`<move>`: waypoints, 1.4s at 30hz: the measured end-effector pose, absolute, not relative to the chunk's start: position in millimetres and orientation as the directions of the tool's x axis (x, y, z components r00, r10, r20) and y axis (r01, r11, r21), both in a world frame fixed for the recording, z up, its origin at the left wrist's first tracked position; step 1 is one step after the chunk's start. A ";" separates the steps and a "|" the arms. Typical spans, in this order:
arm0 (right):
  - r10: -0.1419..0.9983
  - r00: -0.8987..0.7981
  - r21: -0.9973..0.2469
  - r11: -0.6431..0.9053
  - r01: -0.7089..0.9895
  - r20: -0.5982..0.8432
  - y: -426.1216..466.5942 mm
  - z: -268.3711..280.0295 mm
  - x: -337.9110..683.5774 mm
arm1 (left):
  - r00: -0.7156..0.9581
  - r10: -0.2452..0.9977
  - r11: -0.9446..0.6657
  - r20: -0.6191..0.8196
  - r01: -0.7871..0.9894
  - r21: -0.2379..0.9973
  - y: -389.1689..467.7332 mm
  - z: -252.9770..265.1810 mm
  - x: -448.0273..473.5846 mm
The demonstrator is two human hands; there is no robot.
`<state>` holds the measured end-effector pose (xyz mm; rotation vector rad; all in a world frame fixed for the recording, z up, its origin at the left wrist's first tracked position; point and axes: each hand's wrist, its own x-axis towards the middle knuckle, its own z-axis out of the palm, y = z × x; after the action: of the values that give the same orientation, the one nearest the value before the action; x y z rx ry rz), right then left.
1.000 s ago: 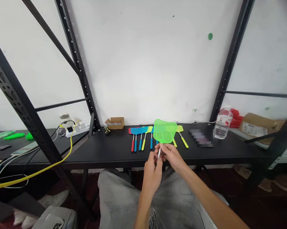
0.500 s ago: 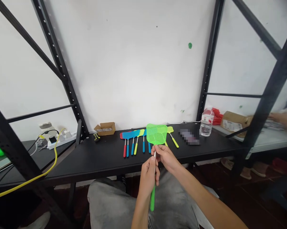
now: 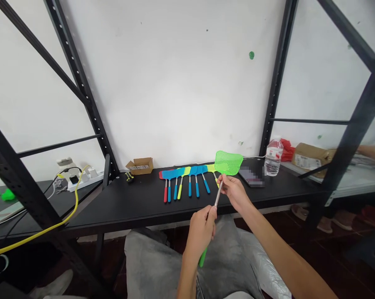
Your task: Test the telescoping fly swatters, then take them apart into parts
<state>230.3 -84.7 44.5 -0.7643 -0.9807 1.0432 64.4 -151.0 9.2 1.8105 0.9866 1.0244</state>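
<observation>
Between my two hands is a green fly swatter (image 3: 228,163) with a perforated head, a bare metal shaft and a green grip. My left hand (image 3: 202,229) is wrapped round the lower shaft, just above the grip. Higher up, my right hand (image 3: 234,191) pinches the shaft right below the head. The swatter tilts, its head up and to the right. Behind it, a row of red, blue and yellow fly swatters (image 3: 189,181) lies on the black table, heads overlapping and handles toward me. The held head covers part of the yellow ones at the right end.
On the black table (image 3: 128,203) are a small open cardboard box (image 3: 140,166), a yellow-black clip-like item (image 3: 129,177), a blurred-out dark flat object (image 3: 252,177) and a water bottle (image 3: 273,157). A yellow cable (image 3: 70,216) crosses the left. Another person's arm (image 3: 372,151) shows at far right.
The green fly swatter has swung to the right and tilted over. My right hand has moved up and right with its head, widening the gap between my hands and baring more metal shaft.
</observation>
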 end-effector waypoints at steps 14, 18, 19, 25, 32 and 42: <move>0.871 -0.337 -0.932 0.357 -0.066 0.358 -101.4 34.0 180.8 | 0.174 0.940 -0.265 0.293 -0.166 0.950 -136.3 2.3 52.2; 0.907 -0.257 -0.942 0.312 -0.122 0.333 -100.9 33.9 180.4 | 0.187 0.946 -0.225 0.266 -0.214 0.951 -135.4 1.4 57.9; 0.914 -0.232 -0.942 0.311 -0.129 0.333 -100.6 35.4 182.4 | 0.199 0.946 -0.211 0.258 -0.227 0.951 -136.3 2.1 60.6; 0.927 0.031 -0.906 0.372 -0.200 0.374 -93.3 49.3 212.2 | 0.332 0.923 -0.128 0.194 -0.210 0.969 -146.1 3.0 77.2; 0.908 0.214 -0.882 0.406 -0.239 0.360 -88.2 62.3 267.5 | 0.442 0.869 -0.220 0.222 -0.055 0.974 -154.7 4.7 83.0; 0.915 0.177 -0.896 0.395 -0.202 0.363 -91.7 73.5 272.3 | 0.339 0.881 -0.375 0.329 0.077 0.924 -157.0 12.1 71.4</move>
<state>272.3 -91.7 73.5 -0.8163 -1.1039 0.9291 71.4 -157.0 12.1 1.7170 0.8622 1.1389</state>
